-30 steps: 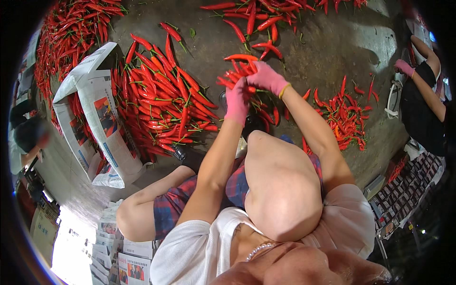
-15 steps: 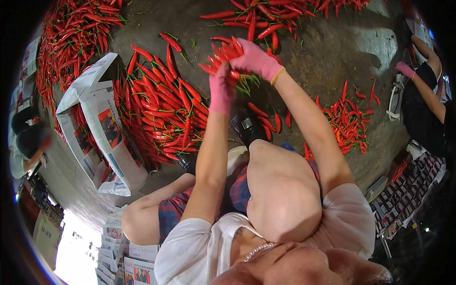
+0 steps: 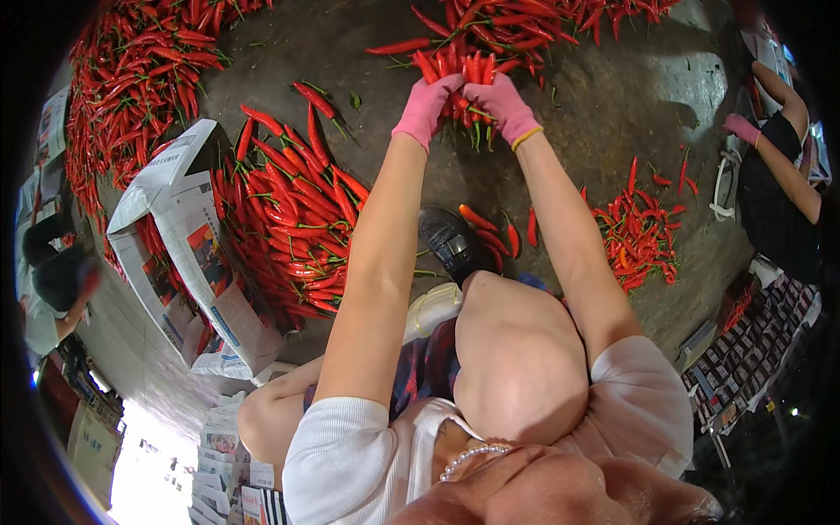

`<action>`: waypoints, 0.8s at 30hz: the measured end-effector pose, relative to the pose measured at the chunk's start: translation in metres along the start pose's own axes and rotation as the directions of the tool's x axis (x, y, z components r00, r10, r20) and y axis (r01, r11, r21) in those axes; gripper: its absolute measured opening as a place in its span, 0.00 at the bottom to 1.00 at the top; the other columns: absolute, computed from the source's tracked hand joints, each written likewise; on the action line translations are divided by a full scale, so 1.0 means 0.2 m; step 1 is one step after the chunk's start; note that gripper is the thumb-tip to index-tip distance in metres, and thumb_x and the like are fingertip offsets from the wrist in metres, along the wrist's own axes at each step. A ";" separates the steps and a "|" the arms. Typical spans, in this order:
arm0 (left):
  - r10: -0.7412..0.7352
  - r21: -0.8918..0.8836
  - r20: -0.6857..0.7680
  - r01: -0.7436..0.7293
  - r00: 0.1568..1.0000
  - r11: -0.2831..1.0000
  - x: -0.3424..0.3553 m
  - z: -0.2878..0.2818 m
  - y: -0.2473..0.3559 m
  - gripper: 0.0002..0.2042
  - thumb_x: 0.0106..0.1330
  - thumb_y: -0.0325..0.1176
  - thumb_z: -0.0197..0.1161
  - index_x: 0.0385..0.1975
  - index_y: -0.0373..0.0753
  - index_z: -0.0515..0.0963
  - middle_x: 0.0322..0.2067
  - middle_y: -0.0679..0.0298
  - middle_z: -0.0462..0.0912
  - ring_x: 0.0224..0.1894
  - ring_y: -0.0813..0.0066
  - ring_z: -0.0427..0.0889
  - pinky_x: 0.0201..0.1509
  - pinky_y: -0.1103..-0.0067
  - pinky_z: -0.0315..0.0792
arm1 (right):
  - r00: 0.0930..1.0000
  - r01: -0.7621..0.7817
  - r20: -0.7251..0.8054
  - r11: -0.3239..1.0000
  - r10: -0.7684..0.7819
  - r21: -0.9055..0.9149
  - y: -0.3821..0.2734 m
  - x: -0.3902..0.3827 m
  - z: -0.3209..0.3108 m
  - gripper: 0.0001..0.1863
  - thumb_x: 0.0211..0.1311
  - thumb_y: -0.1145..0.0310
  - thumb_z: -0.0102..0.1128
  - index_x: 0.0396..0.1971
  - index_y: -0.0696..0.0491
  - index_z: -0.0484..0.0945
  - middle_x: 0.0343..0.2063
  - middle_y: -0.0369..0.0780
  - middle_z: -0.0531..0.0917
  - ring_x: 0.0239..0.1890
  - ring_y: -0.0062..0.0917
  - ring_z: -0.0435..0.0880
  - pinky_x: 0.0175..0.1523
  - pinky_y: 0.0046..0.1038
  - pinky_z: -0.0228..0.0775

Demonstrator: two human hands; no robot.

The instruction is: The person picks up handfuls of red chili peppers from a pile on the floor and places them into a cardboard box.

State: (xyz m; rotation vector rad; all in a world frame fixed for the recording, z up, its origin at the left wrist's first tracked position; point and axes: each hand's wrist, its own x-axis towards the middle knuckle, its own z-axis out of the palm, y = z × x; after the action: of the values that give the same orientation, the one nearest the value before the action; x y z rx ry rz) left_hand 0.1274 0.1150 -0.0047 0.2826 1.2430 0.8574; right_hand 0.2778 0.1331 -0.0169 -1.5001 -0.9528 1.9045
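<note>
My left hand (image 3: 427, 108) and my right hand (image 3: 504, 107), both in pink gloves, are closed round opposite sides of a bunch of red chili peppers (image 3: 458, 103). Green stems hang from the bunch toward me, while the red tips point away. Just beyond my hands lies a loose pile of chilies (image 3: 516, 35); I cannot tell whether the bunch touches it. To the left of my left forearm spreads a broad heap of chilies (image 3: 293, 210) with stems mostly turned outward.
A newspaper-wrapped chili bundle (image 3: 206, 254) stands at the left. Behind it is a large chili heap (image 3: 131, 96). At the right lie small chilies (image 3: 639, 236). My black shoe (image 3: 455, 245) has several chilies beside it. Other people (image 3: 779, 192) sit at both edges; stacked newspapers (image 3: 219, 455) lie lower left.
Both hands have moved forward with the chili bunch, toward the far pile. They have gone from one crossing near the other to gripping it side by side, and the stems now hang straighter.
</note>
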 end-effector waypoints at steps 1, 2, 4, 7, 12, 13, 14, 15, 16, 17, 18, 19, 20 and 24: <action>0.042 -0.116 0.001 -0.042 0.999 0.992 -0.01 0.00 -0.04 0.13 0.65 0.33 0.64 0.46 0.35 0.76 0.37 0.66 0.81 0.33 0.77 0.78 0.35 0.79 0.72 | 0.998 -0.055 0.018 0.998 0.056 -0.030 0.01 0.01 -0.01 0.15 0.46 0.71 0.64 0.37 0.58 0.80 0.30 0.38 0.84 0.29 0.22 0.81 0.34 0.28 0.74; 0.085 -0.224 -0.015 -0.087 0.996 0.971 -0.01 -0.06 -0.14 0.13 0.65 0.33 0.64 0.46 0.35 0.77 0.37 0.65 0.81 0.33 0.77 0.79 0.34 0.79 0.73 | 0.993 -0.109 0.046 0.993 0.112 -0.052 0.00 0.02 0.02 0.15 0.46 0.71 0.64 0.37 0.58 0.80 0.31 0.39 0.84 0.30 0.22 0.81 0.35 0.28 0.74; 0.035 -0.343 -0.074 -0.058 0.997 0.938 -0.12 -0.13 -0.32 0.13 0.64 0.30 0.62 0.48 0.36 0.76 0.37 0.65 0.82 0.35 0.74 0.82 0.36 0.76 0.77 | 0.987 0.117 0.139 0.936 -0.075 -0.331 0.10 -0.05 0.08 0.17 0.46 0.71 0.62 0.40 0.59 0.78 0.29 0.38 0.84 0.32 0.22 0.80 0.39 0.28 0.74; 0.097 -0.351 -0.123 -0.135 0.988 0.927 -0.29 -0.29 -0.66 0.11 0.65 0.30 0.61 0.46 0.37 0.77 0.39 0.67 0.82 0.36 0.76 0.82 0.33 0.73 0.78 | 0.983 0.102 0.182 0.815 0.005 -0.571 0.24 -0.21 0.18 0.21 0.43 0.66 0.64 0.39 0.60 0.77 0.31 0.44 0.84 0.35 0.27 0.81 0.43 0.31 0.72; -0.213 -0.460 0.024 0.200 0.977 0.865 -0.55 -0.07 -0.91 0.14 0.67 0.37 0.58 0.47 0.36 0.77 0.35 0.63 0.83 0.33 0.70 0.83 0.36 0.78 0.76 | 0.981 -0.086 0.131 0.919 0.146 -0.384 0.35 -0.64 -0.02 0.19 0.46 0.68 0.62 0.41 0.58 0.80 0.30 0.40 0.84 0.34 0.30 0.82 0.40 0.29 0.72; -0.215 -0.293 0.063 0.224 0.975 0.930 -0.63 0.08 -0.88 0.13 0.67 0.36 0.58 0.46 0.36 0.77 0.34 0.64 0.82 0.32 0.73 0.82 0.34 0.79 0.74 | 0.966 -0.231 0.065 0.948 0.251 -0.219 0.39 -0.77 -0.16 0.17 0.47 0.70 0.61 0.41 0.57 0.80 0.29 0.36 0.83 0.31 0.23 0.80 0.37 0.27 0.72; -0.200 -0.116 0.092 0.210 0.975 0.971 -0.68 0.19 -0.84 0.12 0.67 0.36 0.58 0.45 0.36 0.77 0.33 0.65 0.82 0.31 0.75 0.81 0.32 0.79 0.73 | 0.967 -0.253 -0.003 0.960 0.255 -0.123 0.44 -0.87 -0.26 0.17 0.48 0.70 0.61 0.41 0.57 0.80 0.28 0.33 0.82 0.29 0.18 0.77 0.34 0.24 0.69; -0.176 -0.161 0.083 0.188 0.981 0.969 -0.68 0.27 -0.84 0.11 0.66 0.35 0.59 0.43 0.36 0.78 0.30 0.66 0.81 0.30 0.77 0.79 0.31 0.81 0.72 | 0.962 -0.270 -0.056 0.962 0.269 -0.022 0.44 -0.93 -0.28 0.16 0.49 0.71 0.61 0.41 0.56 0.81 0.27 0.30 0.80 0.27 0.14 0.75 0.31 0.22 0.67; -0.153 -0.205 0.073 0.165 0.986 0.965 -0.67 0.32 -0.83 0.10 0.65 0.34 0.60 0.42 0.36 0.79 0.28 0.68 0.80 0.29 0.79 0.78 0.30 0.82 0.70 | 0.975 -0.217 -0.059 0.975 0.213 -0.055 0.42 -0.89 -0.33 0.16 0.49 0.71 0.62 0.40 0.56 0.80 0.26 0.30 0.80 0.26 0.14 0.74 0.30 0.22 0.66; -0.065 -0.146 0.110 0.081 0.992 0.986 -0.61 0.32 -0.80 0.08 0.63 0.33 0.62 0.38 0.36 0.79 0.25 0.70 0.78 0.27 0.81 0.77 0.28 0.82 0.68 | 0.982 -0.183 -0.069 0.980 0.177 -0.081 0.31 -0.86 -0.34 0.16 0.48 0.71 0.62 0.40 0.56 0.80 0.26 0.30 0.80 0.25 0.14 0.73 0.29 0.22 0.66; -0.048 -0.105 0.097 0.058 0.994 0.993 -0.55 0.39 -0.72 0.07 0.63 0.33 0.62 0.34 0.37 0.79 0.24 0.70 0.78 0.25 0.82 0.76 0.27 0.82 0.67 | 0.984 -0.157 -0.104 0.982 0.146 -0.109 0.26 -0.84 -0.40 0.15 0.48 0.70 0.62 0.39 0.56 0.80 0.25 0.31 0.80 0.24 0.14 0.72 0.28 0.22 0.65; -0.010 -0.192 0.064 0.022 0.998 0.981 -0.49 0.43 -0.67 0.05 0.63 0.32 0.61 0.33 0.38 0.79 0.25 0.70 0.78 0.24 0.83 0.75 0.26 0.82 0.66 | 0.998 -0.054 -0.044 0.985 0.047 -0.163 0.24 -0.74 -0.45 0.14 0.48 0.70 0.62 0.38 0.56 0.79 0.25 0.31 0.79 0.24 0.14 0.72 0.28 0.22 0.65; 0.018 -0.251 -0.002 -0.018 1.000 0.968 -0.40 0.44 -0.64 0.06 0.63 0.31 0.60 0.35 0.37 0.78 0.26 0.70 0.79 0.26 0.81 0.76 0.28 0.80 0.68 | 0.998 0.065 0.034 0.975 -0.059 -0.213 0.20 -0.57 -0.48 0.13 0.48 0.70 0.62 0.36 0.56 0.79 0.24 0.31 0.79 0.24 0.14 0.72 0.28 0.22 0.65; 0.100 -0.411 -0.060 -0.116 0.993 0.904 -0.23 0.32 -0.71 0.09 0.65 0.31 0.59 0.42 0.36 0.77 0.33 0.68 0.80 0.33 0.78 0.79 0.36 0.78 0.73 | 0.988 -0.032 0.128 0.933 0.083 -0.358 0.19 -0.30 -0.39 0.19 0.47 0.69 0.63 0.41 0.57 0.77 0.29 0.35 0.81 0.29 0.18 0.77 0.36 0.25 0.72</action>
State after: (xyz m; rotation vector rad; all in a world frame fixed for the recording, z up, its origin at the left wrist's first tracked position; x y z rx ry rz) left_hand 0.2409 0.0040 -0.0390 -0.0082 1.0550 1.2033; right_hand 0.3685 0.0810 -0.0215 -1.6205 -1.3941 1.9782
